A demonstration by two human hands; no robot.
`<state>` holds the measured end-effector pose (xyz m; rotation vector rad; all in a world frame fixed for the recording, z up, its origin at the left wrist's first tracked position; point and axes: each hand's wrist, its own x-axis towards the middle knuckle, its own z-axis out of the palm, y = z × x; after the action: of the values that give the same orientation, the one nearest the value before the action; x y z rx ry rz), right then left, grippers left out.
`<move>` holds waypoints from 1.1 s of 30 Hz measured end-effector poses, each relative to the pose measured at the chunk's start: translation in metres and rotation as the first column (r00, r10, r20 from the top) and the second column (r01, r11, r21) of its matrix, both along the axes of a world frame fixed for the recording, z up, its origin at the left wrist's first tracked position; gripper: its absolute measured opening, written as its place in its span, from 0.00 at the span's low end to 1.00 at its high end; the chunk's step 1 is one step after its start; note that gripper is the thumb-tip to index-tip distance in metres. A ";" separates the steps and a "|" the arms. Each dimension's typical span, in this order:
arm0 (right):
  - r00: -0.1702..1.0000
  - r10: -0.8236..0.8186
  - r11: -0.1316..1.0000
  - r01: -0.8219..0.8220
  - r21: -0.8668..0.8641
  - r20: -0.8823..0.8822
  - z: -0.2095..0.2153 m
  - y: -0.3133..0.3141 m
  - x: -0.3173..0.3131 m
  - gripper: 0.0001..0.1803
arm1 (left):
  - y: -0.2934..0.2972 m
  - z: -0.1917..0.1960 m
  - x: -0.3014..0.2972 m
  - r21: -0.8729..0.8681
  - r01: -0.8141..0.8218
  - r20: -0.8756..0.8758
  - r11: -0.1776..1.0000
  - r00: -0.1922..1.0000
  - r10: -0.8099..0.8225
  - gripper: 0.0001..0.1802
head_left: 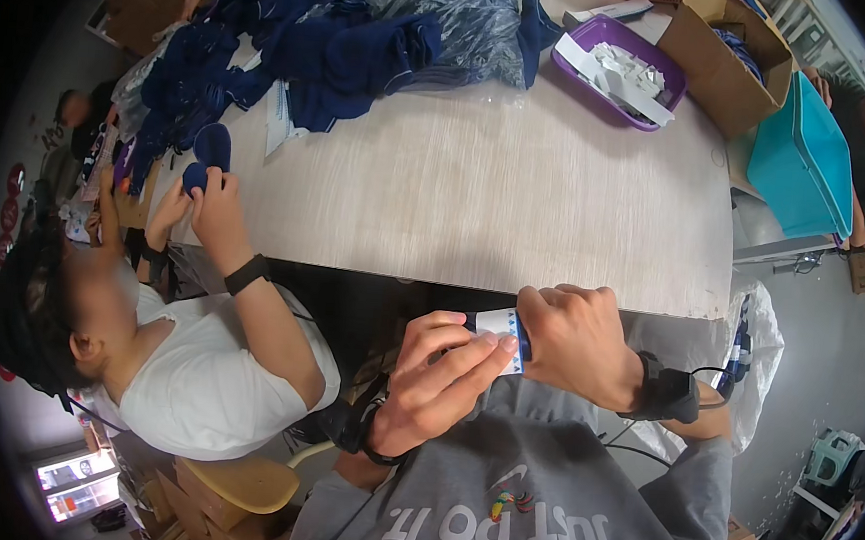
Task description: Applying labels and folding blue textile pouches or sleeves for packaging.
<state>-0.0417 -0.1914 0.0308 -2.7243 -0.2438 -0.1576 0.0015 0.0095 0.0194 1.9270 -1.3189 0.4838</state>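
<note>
In front of my chest, just off the table's near edge, my two hands meet on one small item. My left hand (pixel 442 371) is closed on a white paper label (pixel 497 323) with a blue patterned edge, its fingertips pressed flat across it. My right hand (pixel 580 343) is curled like a fist against the label's right side. It grips a navy cloth item (pixel 523 345), of which only a strip shows between the hands; the rest is hidden, so I cannot tell its exact kind.
Navy garments (pixel 352 59) and a clear plastic bag (pixel 469 32) cover the far table. A purple basket (pixel 598 89) holds white paper pieces, beside a cardboard box (pixel 702 73) and a turquoise bin (pixel 791 165). At my left, a co-worker (pixel 234 387) handles a navy cloth piece (pixel 210 149).
</note>
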 end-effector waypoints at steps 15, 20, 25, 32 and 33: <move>0.997 0.067 0.992 -0.062 0.110 -0.037 0.014 0.000 -0.002 0.15 | 0.007 0.017 -0.002 0.048 0.053 0.077 0.997 0.995 -0.057 0.18; 0.993 0.081 0.982 -0.065 0.178 -0.082 0.010 0.000 -0.005 0.17 | 0.009 0.013 0.008 0.030 0.186 -0.023 0.982 0.982 -0.185 0.25; 0.979 0.126 0.979 -0.097 0.177 -0.162 0.010 0.000 -0.007 0.15 | 0.009 0.008 0.010 -0.003 0.289 -0.147 0.957 0.947 -0.286 0.27; 0.841 0.332 0.906 -0.158 0.392 -0.428 0.021 -0.010 0.000 0.12 | 0.008 -0.007 -0.002 -0.010 0.223 -0.223 0.975 0.950 -0.219 0.30; 0.841 0.330 0.907 -0.156 0.392 -0.429 0.022 -0.011 0.001 0.12 | 0.007 -0.007 -0.003 -0.041 0.260 -0.233 0.965 0.936 -0.262 0.30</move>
<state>-0.0409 -0.2020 0.0527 -2.2594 -0.3764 0.5140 -0.0016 0.0168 0.0128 1.7067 -1.3838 0.1225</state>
